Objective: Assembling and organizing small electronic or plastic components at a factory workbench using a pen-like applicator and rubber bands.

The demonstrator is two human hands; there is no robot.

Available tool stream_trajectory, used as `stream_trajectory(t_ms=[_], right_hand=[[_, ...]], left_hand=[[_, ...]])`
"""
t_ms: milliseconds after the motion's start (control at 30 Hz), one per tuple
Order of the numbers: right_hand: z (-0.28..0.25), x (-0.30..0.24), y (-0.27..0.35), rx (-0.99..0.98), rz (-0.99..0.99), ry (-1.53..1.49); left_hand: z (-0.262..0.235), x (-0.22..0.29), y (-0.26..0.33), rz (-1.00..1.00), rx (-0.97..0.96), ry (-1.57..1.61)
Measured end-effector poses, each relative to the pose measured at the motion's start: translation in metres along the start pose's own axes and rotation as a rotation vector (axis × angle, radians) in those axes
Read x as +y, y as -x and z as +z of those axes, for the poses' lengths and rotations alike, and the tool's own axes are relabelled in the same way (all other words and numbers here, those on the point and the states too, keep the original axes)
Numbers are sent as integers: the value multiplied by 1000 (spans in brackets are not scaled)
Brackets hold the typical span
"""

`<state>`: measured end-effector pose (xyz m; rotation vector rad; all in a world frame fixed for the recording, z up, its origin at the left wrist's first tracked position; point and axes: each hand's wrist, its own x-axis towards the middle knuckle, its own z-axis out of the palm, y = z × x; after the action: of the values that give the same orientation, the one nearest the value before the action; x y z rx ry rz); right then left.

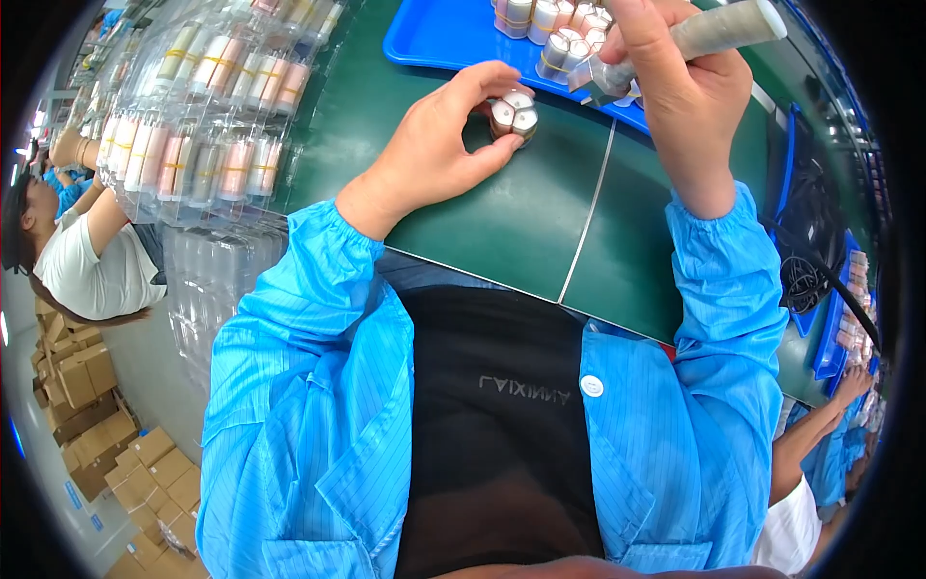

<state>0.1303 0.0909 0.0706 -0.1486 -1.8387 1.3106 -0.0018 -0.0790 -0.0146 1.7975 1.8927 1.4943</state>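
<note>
My left hand [436, 145] curls its thumb and fingers round a small upright bundle of white-topped cylinders [514, 114] on the green table [502, 207]. To the right, my right hand [687, 101] is raised above the table, closed round a grey cylindrical stick [728, 31] with a pale round end. A shiny angular piece [606, 79] sticks out at its other end, below my fingers; its exact kind is unclear. Beyond my hands, several similar bundles of pink, grey and white cylinders [555, 53] stand in a blue tray [424, 39].
Clear plastic trays of banded cylinders [207, 125] are stacked at the left. Black cables [803, 275] hang at the right by more blue trays [831, 338]. A co-worker in white [92, 261] is at the left, with cardboard boxes [92, 376] behind; another person's arm [805, 439] shows lower right.
</note>
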Motion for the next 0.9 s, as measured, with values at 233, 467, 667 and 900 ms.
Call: stream_trajectory(t_ms=[233, 467, 667, 900], right_hand=[[2, 3, 1, -41, -12, 19], [7, 13, 6, -146, 71, 4], [8, 38, 8, -246, 6, 0], [12, 48, 12, -255, 16, 50]], left_hand=[[-1, 11, -3, 7, 23, -164], [-1, 6, 0, -241, 25, 62], [1, 4, 0, -219, 40, 98], [-1, 6, -1, -212, 19, 109]])
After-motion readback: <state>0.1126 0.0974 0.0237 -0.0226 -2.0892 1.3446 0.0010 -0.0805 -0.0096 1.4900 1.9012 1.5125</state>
